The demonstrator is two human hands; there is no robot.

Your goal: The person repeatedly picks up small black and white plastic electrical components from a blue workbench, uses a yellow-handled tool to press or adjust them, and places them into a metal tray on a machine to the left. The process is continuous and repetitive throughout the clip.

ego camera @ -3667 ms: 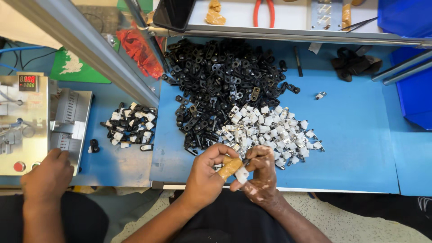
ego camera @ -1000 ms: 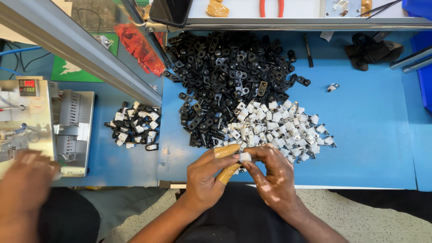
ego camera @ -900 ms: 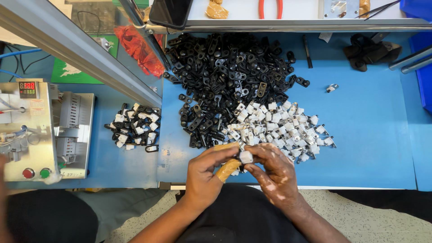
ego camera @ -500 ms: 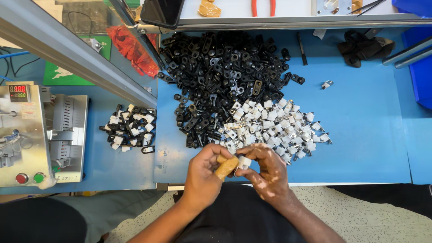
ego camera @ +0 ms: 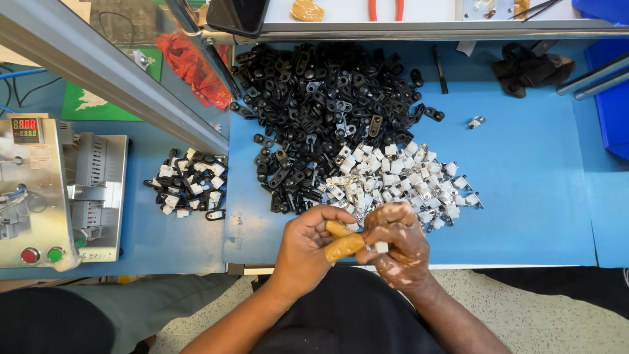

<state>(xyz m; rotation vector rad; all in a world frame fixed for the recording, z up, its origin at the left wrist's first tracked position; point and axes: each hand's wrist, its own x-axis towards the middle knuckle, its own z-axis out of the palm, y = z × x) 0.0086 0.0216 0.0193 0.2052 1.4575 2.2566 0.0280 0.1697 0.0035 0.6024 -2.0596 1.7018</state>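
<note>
My left hand (ego camera: pixel 313 248) and my right hand (ego camera: pixel 397 241) meet at the near edge of the blue table (ego camera: pixel 537 190). Together they pinch one small white part (ego camera: pixel 379 246) between the fingertips. Tan finger covers (ego camera: pixel 343 244) sit on my left thumb and forefinger. Just beyond my hands lies a heap of small white parts (ego camera: pixel 400 183). Behind it spreads a large pile of black clips (ego camera: pixel 331 108). A smaller mixed pile of black and white pieces (ego camera: pixel 191 185) lies to the left.
A metal machine (ego camera: pixel 56 193) with red and green buttons stands at the left edge. A slanted aluminium bar (ego camera: pixel 111 75) crosses the upper left. Red-handled pliers (ego camera: pixel 383 8) rest on the back shelf. Black gloves (ego camera: pixel 529 64) lie at the back right, with a blue bin (ego camera: pixel 612 105) beside them.
Another person's hand at the lower left has left the view. My two hands stay together on the white part, shifting slightly toward the table edge.
</note>
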